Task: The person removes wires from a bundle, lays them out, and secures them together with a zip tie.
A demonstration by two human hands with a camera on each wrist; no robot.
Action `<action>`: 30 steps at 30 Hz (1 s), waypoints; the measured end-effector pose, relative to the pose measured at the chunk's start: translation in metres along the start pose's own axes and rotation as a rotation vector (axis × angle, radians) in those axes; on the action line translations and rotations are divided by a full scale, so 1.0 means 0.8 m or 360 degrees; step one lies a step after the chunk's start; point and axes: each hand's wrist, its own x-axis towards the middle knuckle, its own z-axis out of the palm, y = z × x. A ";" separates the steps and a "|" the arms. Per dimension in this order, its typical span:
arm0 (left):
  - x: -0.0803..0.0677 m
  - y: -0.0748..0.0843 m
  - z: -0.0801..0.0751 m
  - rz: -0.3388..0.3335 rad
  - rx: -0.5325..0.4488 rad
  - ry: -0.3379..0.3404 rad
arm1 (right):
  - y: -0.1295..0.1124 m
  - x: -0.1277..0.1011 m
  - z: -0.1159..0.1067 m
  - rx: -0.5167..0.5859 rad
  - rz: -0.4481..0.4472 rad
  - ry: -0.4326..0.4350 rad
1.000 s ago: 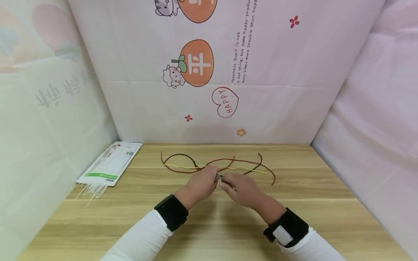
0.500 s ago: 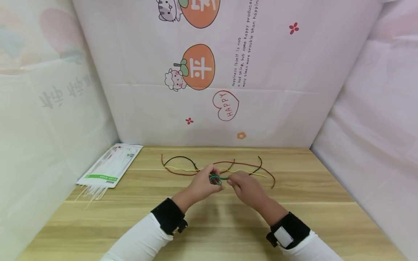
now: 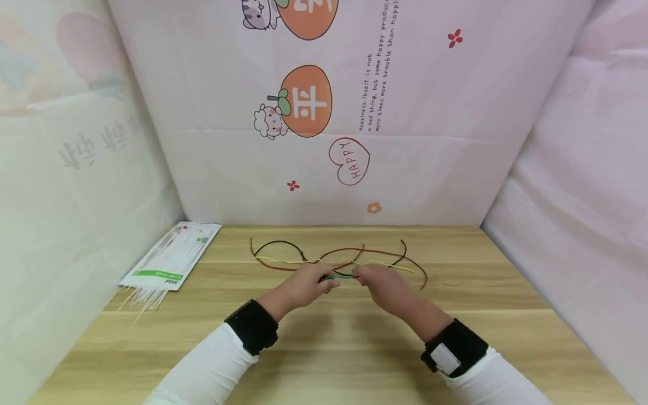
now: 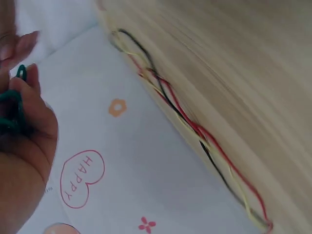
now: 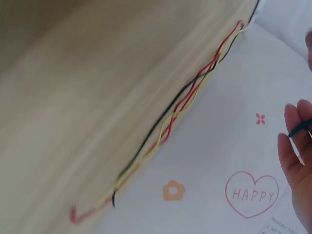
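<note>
Near the middle of the table in the head view, my left hand (image 3: 302, 286) holds a green wire (image 3: 343, 275) gathered in loops. The left wrist view shows these green loops (image 4: 18, 108) inside the curled fingers. My right hand (image 3: 383, 287) pinches the same wire a short way to the right, and a stretch of it spans the gap between both hands. Thumb and finger meet on the green strand (image 5: 300, 127) in the right wrist view. Just behind the hands lie a red wire (image 3: 418, 264), a black wire (image 3: 279, 242) and a yellow wire (image 3: 378, 261), crossing one another.
A white printed packet (image 3: 172, 253) lies at the left back of the wooden table (image 3: 324, 354), thin white strips (image 3: 147, 297) poking from its front end. Printed white cloth (image 3: 420, 129) rises at the back and both sides.
The hands were close together a second ago and have drawn apart, baring green wire between them. My left hand loosened, showing the loops, then moved slightly left and closed more around them.
</note>
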 end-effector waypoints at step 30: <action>-0.026 -0.005 -0.001 0.0096 0.0571 -0.0105 | 0.036 -0.027 -0.035 -0.0333 0.0127 0.0079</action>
